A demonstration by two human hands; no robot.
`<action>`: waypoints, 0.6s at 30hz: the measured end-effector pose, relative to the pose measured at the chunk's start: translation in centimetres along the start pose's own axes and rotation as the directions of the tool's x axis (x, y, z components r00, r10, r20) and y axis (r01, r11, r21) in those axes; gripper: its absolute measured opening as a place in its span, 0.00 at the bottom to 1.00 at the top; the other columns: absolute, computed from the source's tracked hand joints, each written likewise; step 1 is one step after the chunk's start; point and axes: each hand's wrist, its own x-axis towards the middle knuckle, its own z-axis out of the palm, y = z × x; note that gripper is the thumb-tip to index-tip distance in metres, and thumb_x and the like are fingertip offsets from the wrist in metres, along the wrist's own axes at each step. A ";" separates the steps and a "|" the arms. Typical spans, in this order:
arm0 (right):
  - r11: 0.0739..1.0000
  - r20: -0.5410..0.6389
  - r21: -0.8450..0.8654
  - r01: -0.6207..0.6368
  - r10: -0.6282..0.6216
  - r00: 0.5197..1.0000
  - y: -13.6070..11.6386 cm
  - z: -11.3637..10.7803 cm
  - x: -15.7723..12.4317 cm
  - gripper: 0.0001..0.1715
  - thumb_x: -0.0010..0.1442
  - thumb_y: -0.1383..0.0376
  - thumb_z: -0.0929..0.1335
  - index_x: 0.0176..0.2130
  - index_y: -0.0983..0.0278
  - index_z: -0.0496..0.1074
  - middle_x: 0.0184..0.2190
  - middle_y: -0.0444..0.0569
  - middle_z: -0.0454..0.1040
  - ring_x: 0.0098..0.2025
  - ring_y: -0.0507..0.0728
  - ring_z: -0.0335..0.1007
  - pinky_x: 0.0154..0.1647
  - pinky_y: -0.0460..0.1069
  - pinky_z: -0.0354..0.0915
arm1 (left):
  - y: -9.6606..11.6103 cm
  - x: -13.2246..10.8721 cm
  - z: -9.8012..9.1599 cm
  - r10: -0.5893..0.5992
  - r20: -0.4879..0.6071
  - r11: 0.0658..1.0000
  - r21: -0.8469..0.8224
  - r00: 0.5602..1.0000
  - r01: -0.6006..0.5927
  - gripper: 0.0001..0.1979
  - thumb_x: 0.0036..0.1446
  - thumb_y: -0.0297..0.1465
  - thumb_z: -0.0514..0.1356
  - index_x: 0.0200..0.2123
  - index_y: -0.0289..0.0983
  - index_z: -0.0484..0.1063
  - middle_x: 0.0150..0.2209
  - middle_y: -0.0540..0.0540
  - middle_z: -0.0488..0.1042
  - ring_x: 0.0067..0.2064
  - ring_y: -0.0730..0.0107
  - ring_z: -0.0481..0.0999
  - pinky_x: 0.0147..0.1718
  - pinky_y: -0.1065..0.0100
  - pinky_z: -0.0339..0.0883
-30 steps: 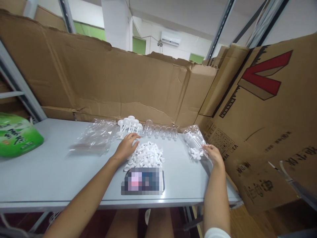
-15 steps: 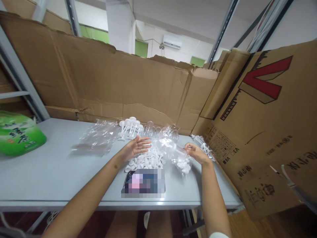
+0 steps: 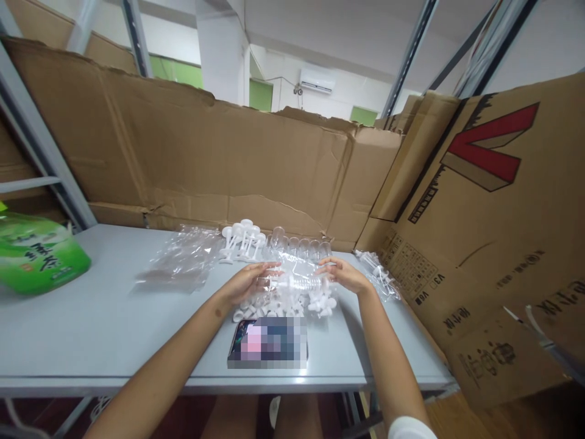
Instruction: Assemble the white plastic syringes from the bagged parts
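Between my hands, above the table, is a clear plastic bag (image 3: pixel 299 268) with a ribbed clear tube and white parts showing in it. My left hand (image 3: pixel 247 283) is closed on the bag's left side, its fingertips partly lost in the shiny film. My right hand (image 3: pixel 345 274) grips the right end with bent fingers. Just below lies a heap of small white plastic parts (image 3: pixel 265 305). Behind the bag stand several clear plastic cylinders (image 3: pixel 304 247) in a row. White disc-ended plungers (image 3: pixel 242 238) are grouped to their left.
Flat clear bags (image 3: pixel 183 259) lie left of the plungers. A packed bag (image 3: pixel 379 274) rests by the right cardboard wall (image 3: pixel 493 244). A phone (image 3: pixel 267 344), its screen blurred, lies near the front edge. A green package (image 3: pixel 41 253) stands far left. Cardboard (image 3: pixel 251 152) closes off the back.
The bag has moved left and turned lengthwise between my hands. My right hand has shifted left with it. My left hand, spread flat before, has come down onto the bag's left side.
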 end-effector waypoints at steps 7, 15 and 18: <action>0.893 -0.157 0.417 0.172 -0.116 0.981 1.7 0.9 2.1 0.24 0.51 0.48 0.65 0.42 0.60 0.68 0.36 0.47 0.74 0.33 0.52 0.71 0.31 0.46 0.66 | 0.8 -0.1 -0.3 0.099 -0.158 0.972 -0.195 0.982 -0.129 0.13 0.59 0.31 0.51 0.44 0.33 0.70 0.46 0.39 0.73 0.38 0.68 0.76 0.40 0.65 0.70; 0.877 -0.107 0.481 -0.002 0.062 0.992 1.9 3.3 2.5 0.13 0.53 0.56 0.66 0.35 0.62 0.67 0.28 0.45 0.74 0.29 0.53 0.72 0.34 0.51 0.68 | 1.2 -0.5 0.2 0.155 -0.213 0.961 -0.194 0.965 -0.197 0.13 0.60 0.31 0.49 0.43 0.34 0.69 0.42 0.39 0.74 0.40 0.64 0.75 0.40 0.60 0.70; 0.864 -0.127 0.500 0.060 0.005 0.992 0.7 3.6 1.8 0.15 0.51 0.60 0.69 0.40 0.59 0.66 0.32 0.42 0.74 0.32 0.53 0.72 0.39 0.54 0.69 | 1.2 -0.5 0.1 0.196 -0.216 0.957 -0.172 0.957 -0.235 0.13 0.59 0.32 0.51 0.44 0.35 0.69 0.42 0.40 0.74 0.39 0.65 0.75 0.39 0.60 0.71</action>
